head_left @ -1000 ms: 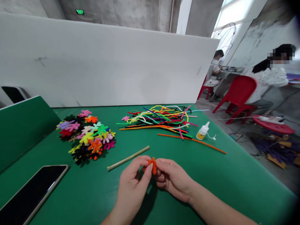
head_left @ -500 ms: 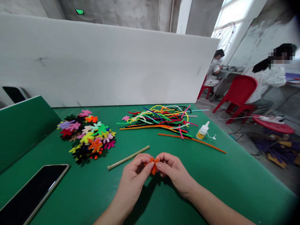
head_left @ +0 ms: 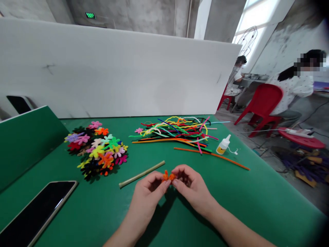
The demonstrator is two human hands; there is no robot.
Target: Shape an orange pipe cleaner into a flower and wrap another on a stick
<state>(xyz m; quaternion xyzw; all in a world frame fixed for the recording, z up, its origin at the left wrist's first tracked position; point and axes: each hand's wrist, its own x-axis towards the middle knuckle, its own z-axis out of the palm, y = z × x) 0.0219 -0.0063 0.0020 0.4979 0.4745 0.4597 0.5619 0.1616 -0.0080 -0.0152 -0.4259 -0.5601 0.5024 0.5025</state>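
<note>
Between my two hands is a small orange pipe-cleaner flower (head_left: 168,176), held just above the green table. My left hand (head_left: 151,188) pinches its left side with thumb and fingers. On the other side, my right hand (head_left: 189,181) grips it the same way, the two thumbs nearly meeting below the petals. Part of the flower is hidden by my fingers. Just beyond my left hand lies a thin pale-green stick (head_left: 142,174). A single orange pipe cleaner (head_left: 218,156) rests past my right hand.
Many-coloured pipe-cleaner flowers (head_left: 99,151) are heaped at left. Loose pipe cleaners (head_left: 177,132) lie tangled at the back, beside a small white glue bottle (head_left: 223,144). A phone (head_left: 38,212) lies front left. A white partition (head_left: 123,72) closes the back; people sit at right.
The orange flower has been turned in my fingers, so its petals now point up above my thumbs. My right hand has risen slightly. The view has shifted a little.
</note>
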